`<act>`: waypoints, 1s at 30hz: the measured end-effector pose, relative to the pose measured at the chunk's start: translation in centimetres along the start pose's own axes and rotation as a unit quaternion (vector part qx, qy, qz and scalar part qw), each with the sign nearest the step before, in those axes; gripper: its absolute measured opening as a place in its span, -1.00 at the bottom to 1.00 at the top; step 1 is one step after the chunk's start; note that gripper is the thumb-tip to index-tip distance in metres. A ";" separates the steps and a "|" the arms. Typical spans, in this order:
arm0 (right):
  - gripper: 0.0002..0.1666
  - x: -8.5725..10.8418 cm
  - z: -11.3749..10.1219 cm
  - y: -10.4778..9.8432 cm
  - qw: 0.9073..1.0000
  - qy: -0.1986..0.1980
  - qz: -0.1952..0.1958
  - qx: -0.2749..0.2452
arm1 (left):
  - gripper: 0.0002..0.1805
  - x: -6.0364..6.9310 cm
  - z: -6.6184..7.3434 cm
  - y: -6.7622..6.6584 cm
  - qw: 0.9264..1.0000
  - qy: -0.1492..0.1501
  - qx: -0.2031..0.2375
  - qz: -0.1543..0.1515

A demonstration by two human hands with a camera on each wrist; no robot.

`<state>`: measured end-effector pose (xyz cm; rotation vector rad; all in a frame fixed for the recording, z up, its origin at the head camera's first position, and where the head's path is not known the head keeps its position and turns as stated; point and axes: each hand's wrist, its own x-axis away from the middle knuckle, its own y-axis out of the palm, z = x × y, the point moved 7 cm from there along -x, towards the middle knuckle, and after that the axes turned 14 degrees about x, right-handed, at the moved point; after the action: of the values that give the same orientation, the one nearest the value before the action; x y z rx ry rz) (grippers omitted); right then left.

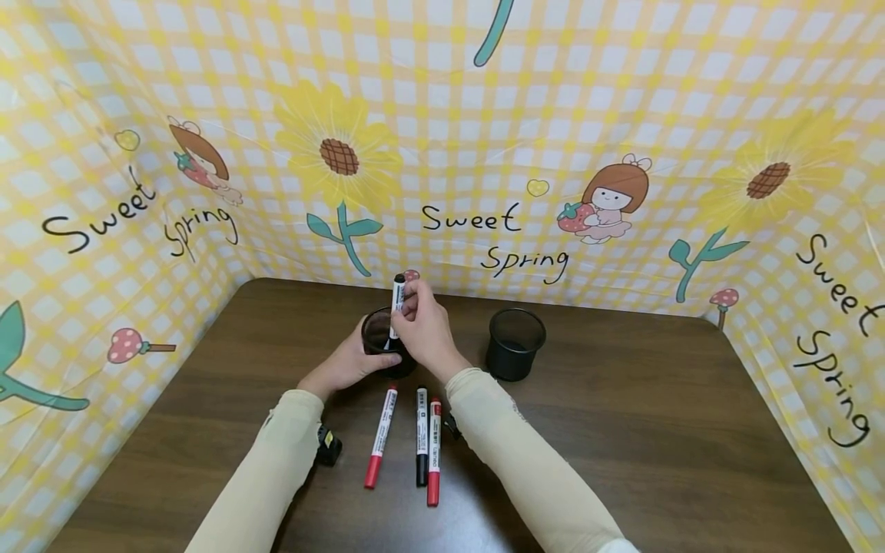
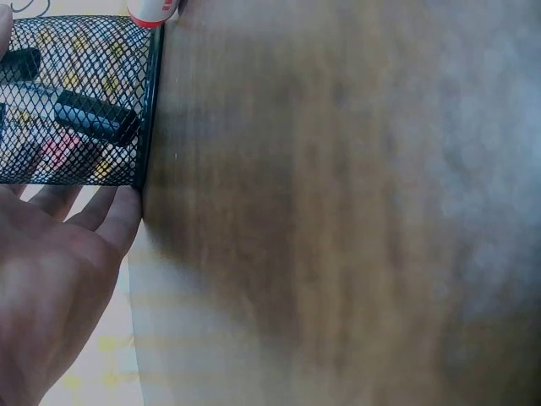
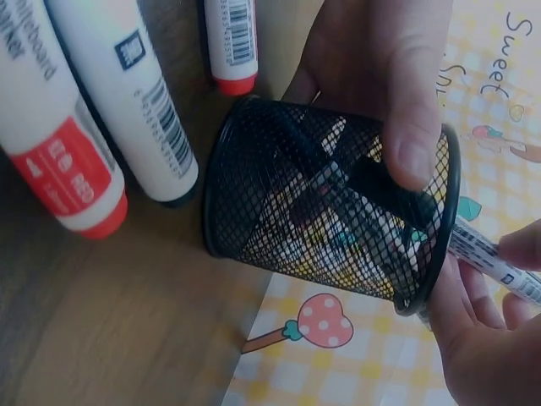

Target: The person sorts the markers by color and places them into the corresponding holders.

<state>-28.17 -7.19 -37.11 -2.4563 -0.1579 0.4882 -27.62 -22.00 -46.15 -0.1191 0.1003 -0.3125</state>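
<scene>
My left hand (image 1: 346, 362) grips a black mesh pen cup (image 3: 325, 211) from the side, thumb over the near wall. The right hand (image 1: 430, 332) pinches a white whiteboard marker (image 1: 398, 292) with a black end up. Its lower part is inside the cup's mouth. Through the mesh in the left wrist view, a black cap (image 2: 97, 117) and another dark piece show inside. On the table nearer the body lie a red-capped marker (image 1: 380, 438), a black-capped marker (image 1: 422, 438) and a second red-capped marker (image 1: 434, 453), the last two side by side.
A second black mesh cup (image 1: 515, 346) stands upright to the right on the brown wooden table (image 1: 622, 407). A yellow checked cloth (image 1: 456, 138) surrounds the back and sides. Close to the left sleeve is a small black device (image 1: 329, 445).
</scene>
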 end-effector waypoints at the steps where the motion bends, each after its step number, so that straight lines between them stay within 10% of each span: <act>1: -0.64 0.0 0.0 0.2 1.000 0.003 -0.006 0.004 | -0.07 0.0 0.0 0.0 1.000 0.001 0.000 0.001; 30: -0.78 0.9 -2.0 2.1 0.974 -0.036 -0.163 0.151 | -0.16 -0.2 -0.1 0.0 1.000 0.017 0.013 -0.021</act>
<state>-26.57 -9.78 -37.19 -2.0649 -0.4730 0.4202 -27.79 -21.93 -46.26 -0.0895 0.1282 -0.3573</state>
